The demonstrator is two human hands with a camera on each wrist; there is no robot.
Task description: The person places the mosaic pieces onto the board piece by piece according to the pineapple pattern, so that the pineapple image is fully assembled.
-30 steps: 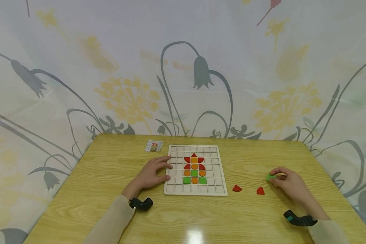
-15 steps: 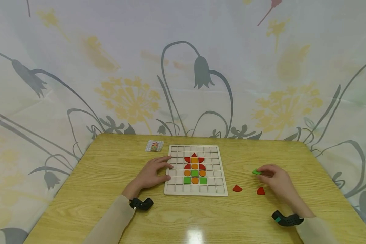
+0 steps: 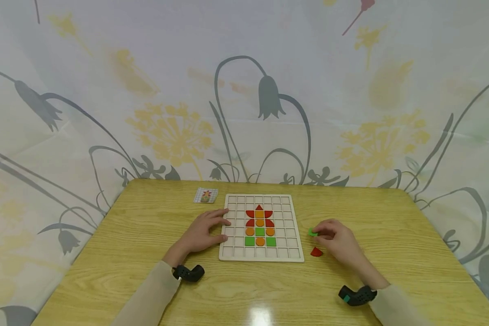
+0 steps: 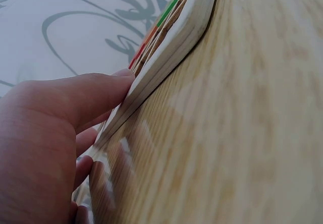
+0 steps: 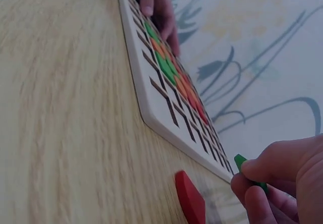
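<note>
A pale wooden grid board lies mid-table, bearing a pattern of red, orange and green tiles. My left hand rests along its left edge with fingers spread. The left wrist view has the thumb touching the board's side. Just right of the board, my right hand pinches a small green tile between thumb and fingers, part of it covered. A red quarter-circle tile lies on the table by that hand. A second red tile is hidden behind the hand in the head view.
A small picture card with a coloured figure on a grid lies behind the board's left corner. The wooden table ends against a flower-printed curtain. Both wrists wear black bands.
My right hand has carried the green tile leftward across the table towards the board, passing over one red tile. My left hand has stayed on the board's edge.
</note>
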